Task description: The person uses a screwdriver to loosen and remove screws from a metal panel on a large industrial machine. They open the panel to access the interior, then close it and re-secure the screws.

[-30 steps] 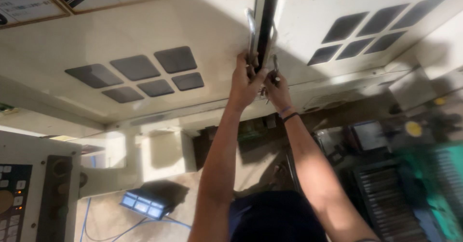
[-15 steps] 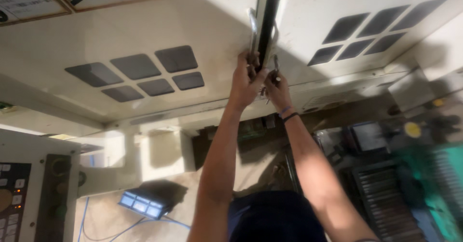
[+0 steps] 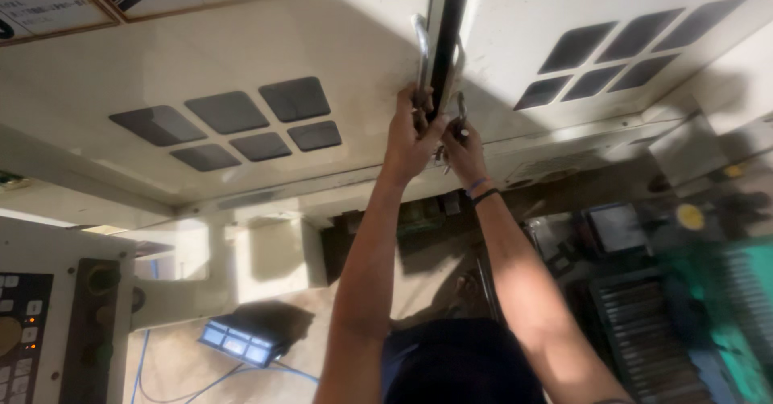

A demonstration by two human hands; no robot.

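1. Barely anything has shifted since the earlier frames: both arms stay raised at the same spot, and the view sits maybe a hair differently.
2. Left hand (image 3: 409, 130) is up at the lower end of the dark vertical gap (image 3: 444, 34) between two cream machine doors, fingers clenched around the bottom of the metal door handle (image 3: 420, 50) on the left door.
3. Right hand (image 3: 465, 148) is just beside it, touching or nearly so, fingers curled around a small metal piece (image 3: 460, 114) by the right door's edge. Can't tell exactly what that piece is, too small and shadowed.
4. Right wrist wears two thin bands (image 3: 481, 192), one bluish, one dark.
5. Left door (image 3: 241, 66) has a cluster of dark square panels (image 3: 233, 122); right door has a similar cluster (image 3: 628, 46).
6. Lower left there's a control panel (image 3: 24, 323) with buttons, and a small blue-lit device (image 3: 239, 341) with a blue cable (image 3: 145, 364) lying on the floor.
7. Green, blurry machinery (image 3: 717, 315) sits off to the right.
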